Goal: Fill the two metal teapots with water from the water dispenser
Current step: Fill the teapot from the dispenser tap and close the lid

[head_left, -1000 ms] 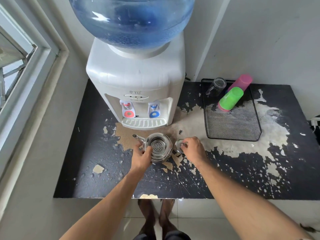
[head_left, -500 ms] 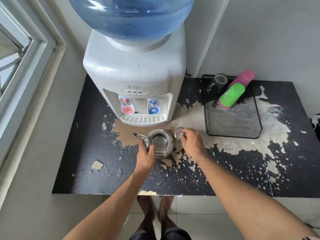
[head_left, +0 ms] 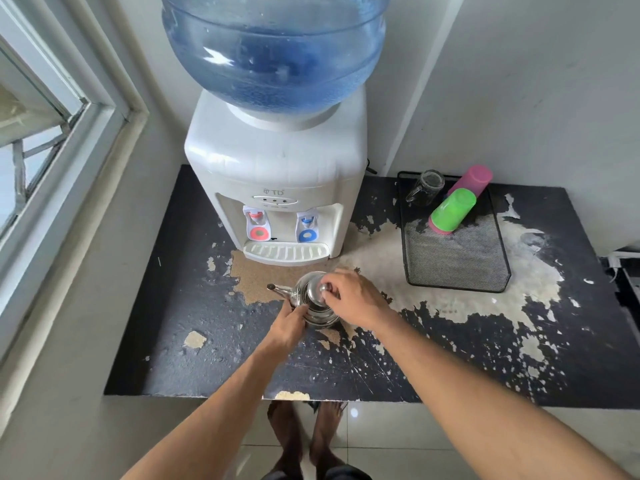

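One small metal teapot stands on the worn black table, just in front of the white water dispenser; its spout points left. My left hand grips the pot's near side. My right hand pinches the knob of the metal lid, which sits on top of the pot. The dispenser has a red tap, a blue tap and a drip tray. A second teapot is not visible.
A black mesh tray at the back right holds a glass mug, a green cup and a pink cup. A window frame runs along the left wall. My bare feet show below the table's front edge.
My right hand picked the lid up from the table beside the pot and brought it left onto the open teapot, covering the strainer. My left hand kept hold of the pot.
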`<state>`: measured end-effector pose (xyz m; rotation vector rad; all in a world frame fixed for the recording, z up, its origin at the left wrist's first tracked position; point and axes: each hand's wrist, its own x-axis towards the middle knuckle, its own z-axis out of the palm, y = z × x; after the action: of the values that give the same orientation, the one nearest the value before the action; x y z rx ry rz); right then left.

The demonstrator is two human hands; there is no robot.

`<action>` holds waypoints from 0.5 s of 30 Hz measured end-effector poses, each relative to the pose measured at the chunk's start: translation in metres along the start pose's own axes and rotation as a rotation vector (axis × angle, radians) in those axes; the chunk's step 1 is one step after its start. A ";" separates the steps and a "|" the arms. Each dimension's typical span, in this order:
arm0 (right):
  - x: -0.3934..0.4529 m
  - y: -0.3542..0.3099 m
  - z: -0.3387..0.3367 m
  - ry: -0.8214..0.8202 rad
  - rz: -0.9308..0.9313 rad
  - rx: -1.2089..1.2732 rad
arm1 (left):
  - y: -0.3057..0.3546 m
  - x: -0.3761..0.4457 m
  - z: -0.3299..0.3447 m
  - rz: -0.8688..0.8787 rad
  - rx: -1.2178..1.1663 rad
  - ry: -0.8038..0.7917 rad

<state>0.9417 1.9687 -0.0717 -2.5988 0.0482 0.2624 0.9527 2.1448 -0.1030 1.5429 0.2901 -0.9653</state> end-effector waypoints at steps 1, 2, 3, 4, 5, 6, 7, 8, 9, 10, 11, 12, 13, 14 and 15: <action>-0.001 -0.003 0.002 -0.002 -0.009 -0.018 | 0.001 -0.001 -0.001 -0.001 -0.005 -0.012; -0.002 -0.005 0.004 -0.003 -0.017 -0.036 | 0.002 -0.003 -0.001 0.000 -0.013 -0.021; -0.002 -0.006 0.006 -0.003 -0.026 -0.053 | 0.003 -0.004 -0.002 0.003 -0.010 -0.027; -0.002 -0.006 0.008 -0.002 -0.034 -0.067 | 0.004 -0.005 -0.003 0.006 0.002 -0.029; -0.003 -0.007 0.009 0.001 -0.042 -0.079 | 0.004 -0.005 -0.004 0.010 0.019 -0.023; -0.003 -0.007 0.010 0.004 -0.049 -0.091 | 0.003 -0.005 -0.006 0.017 0.026 -0.016; -0.004 -0.007 0.010 0.006 -0.051 -0.101 | 0.003 -0.005 -0.006 0.021 0.023 -0.012; -0.004 -0.007 0.010 0.006 -0.050 -0.108 | 0.003 -0.005 -0.007 0.017 0.021 -0.008; -0.004 -0.008 0.010 0.007 -0.049 -0.112 | 0.002 -0.005 -0.007 0.013 0.027 -0.002; -0.004 -0.008 0.010 0.008 -0.049 -0.118 | 0.002 -0.005 -0.008 0.015 0.035 -0.002; -0.004 -0.008 0.011 0.008 -0.053 -0.124 | 0.001 -0.005 -0.008 0.021 0.038 -0.005; -0.003 -0.008 0.011 0.008 -0.057 -0.128 | 0.001 -0.006 -0.008 0.026 0.037 -0.002; -0.003 -0.009 0.011 0.008 -0.059 -0.128 | 0.000 -0.005 -0.009 0.028 0.043 0.009; -0.003 -0.010 0.011 0.008 -0.061 -0.125 | 0.000 -0.007 -0.009 0.025 0.052 0.021; -0.003 -0.011 0.010 0.011 -0.064 -0.122 | 0.000 -0.007 -0.009 0.016 0.071 0.034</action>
<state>0.9380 1.9831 -0.0746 -2.7176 -0.0490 0.2347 0.9517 2.1551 -0.0991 1.6252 0.2697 -0.9463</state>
